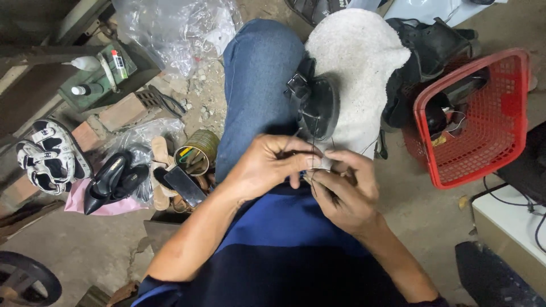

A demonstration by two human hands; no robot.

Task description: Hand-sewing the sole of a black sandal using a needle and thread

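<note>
Fingers of both hands (318, 170) pinch what looks like thread; red basket (500, 131) holds dark shoes.

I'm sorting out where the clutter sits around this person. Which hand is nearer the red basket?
The right hand. It works thread at the lap just left of the red basket in the picture; the left hand lies farther off, beyond the right one.

Concrete floor (415, 210); red basket (483, 131), shoes (51, 156).

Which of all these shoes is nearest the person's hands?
The black shoe lying on the white cloth over the knee, just above both hands. The black heels and white sandals sit on the floor.
</note>
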